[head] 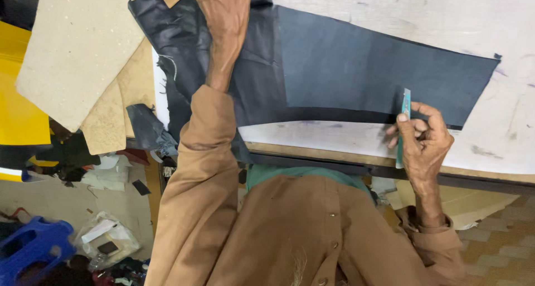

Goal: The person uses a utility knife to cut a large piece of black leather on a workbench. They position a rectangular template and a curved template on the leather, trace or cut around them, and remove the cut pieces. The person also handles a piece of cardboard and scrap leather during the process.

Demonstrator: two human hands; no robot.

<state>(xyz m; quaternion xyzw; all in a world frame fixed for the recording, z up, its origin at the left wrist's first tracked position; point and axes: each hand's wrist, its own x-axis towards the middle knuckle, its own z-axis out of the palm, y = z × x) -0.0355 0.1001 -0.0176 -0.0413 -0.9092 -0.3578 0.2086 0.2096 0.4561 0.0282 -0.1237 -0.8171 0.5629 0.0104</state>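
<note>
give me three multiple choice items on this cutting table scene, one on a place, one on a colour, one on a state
1. Where is the left hand?
A. pressed on the dark cloth
B. on the yellow sheet
C. in a pocket

2. What colour is the flat piece in the right hand?
A. red
B. teal
C. white

3. How does the cloth lie under the right hand?
A. rolled up
B. hanging off the table
C. spread flat on the white table

Answers: 1 A, the palm rests on the cloth; 2 B, the chalk-like piece is teal; 3 C, it lies smooth on the board.

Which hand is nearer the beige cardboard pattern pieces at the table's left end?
Left. The left hand presses the dark fabric beside the cardboard pieces; the right hand is far across.
</note>
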